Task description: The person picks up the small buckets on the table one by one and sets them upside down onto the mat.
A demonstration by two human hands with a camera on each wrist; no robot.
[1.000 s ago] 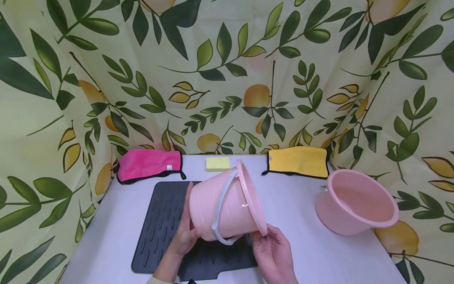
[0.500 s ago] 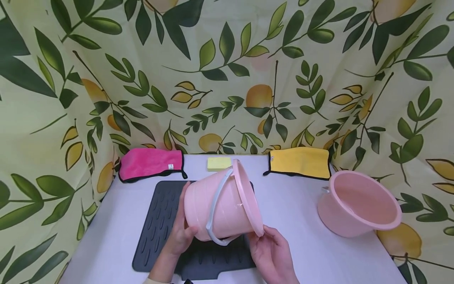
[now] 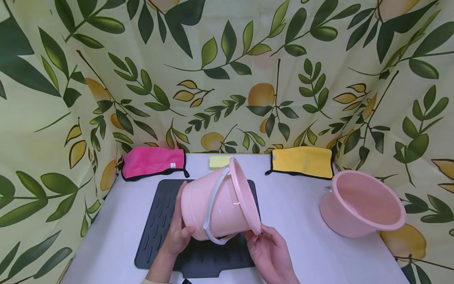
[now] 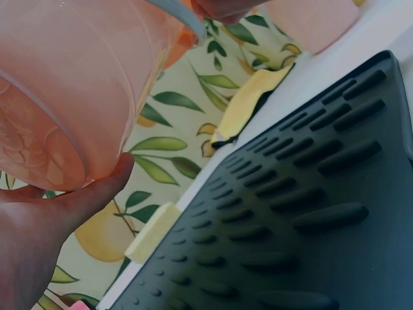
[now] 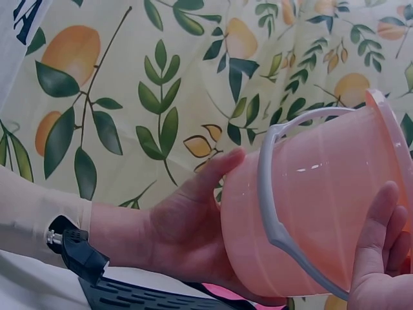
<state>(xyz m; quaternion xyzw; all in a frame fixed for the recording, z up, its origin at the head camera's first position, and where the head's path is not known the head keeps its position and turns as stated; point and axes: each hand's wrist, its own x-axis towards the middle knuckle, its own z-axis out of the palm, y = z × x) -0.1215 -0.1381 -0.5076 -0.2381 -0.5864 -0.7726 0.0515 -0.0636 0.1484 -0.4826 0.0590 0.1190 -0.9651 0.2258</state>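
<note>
A pink bucket (image 3: pixel 193 205) with a pale grey handle (image 3: pixel 211 205) is held up over the dark ridged mat (image 3: pixel 150 221). It lies tilted on its side, its rim towards the right. My left hand (image 3: pixel 176 234) grips the base end, its thumb along the near side. At the lower edge of the rim, my right hand (image 3: pixel 271 252) holds on with thumb and fingers. The left wrist view shows the bucket's underside (image 4: pixel 35 139) and the left hand (image 4: pixel 58 216) against it. From the right wrist, both the left hand (image 5: pixel 193 232) and the right fingers (image 5: pixel 377 232) appear on the bucket.
Another pink bucket (image 3: pixel 354 213) stands upright on the white table (image 3: pixel 298 209) at the right. Along the back lie a bright pink cloth (image 3: pixel 152 161), a pale yellow sponge (image 3: pixel 218 162) and a yellow cloth (image 3: pixel 301 161). A leaf-patterned curtain (image 3: pixel 213 90) surrounds the table.
The held bucket has shifted slightly left, together with both hands. The grip of each hand looks the same. The head view has turned slightly.
</note>
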